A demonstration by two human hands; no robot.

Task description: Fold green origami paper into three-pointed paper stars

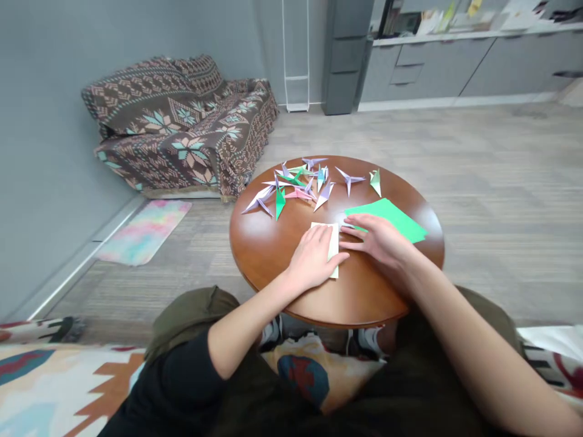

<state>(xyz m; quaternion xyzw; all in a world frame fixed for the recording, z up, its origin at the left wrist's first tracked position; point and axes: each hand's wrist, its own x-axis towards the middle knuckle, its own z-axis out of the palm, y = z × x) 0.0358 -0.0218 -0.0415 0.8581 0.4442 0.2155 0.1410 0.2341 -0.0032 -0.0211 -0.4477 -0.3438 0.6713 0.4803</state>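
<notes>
A pale folded sheet of paper point(334, 249) lies near the middle of the round wooden table point(259, 255). My left hand point(314, 255) rests flat over it with the fingers stretched out, hiding its left part. Just right of the paper is my right hand point(371, 238), its fingers apart and pointing left, with nothing visibly held. Beyond that hand lie green paper sheets point(392, 217), their near left corner partly covered by it.
Several folded paper cranes, among them a purple one point(350, 179), a green one point(280, 201) and a pink one point(298, 193), stand along the table's far side. A covered sofa point(182, 127) is at the back left, grey cabinets point(432, 70) at the back right.
</notes>
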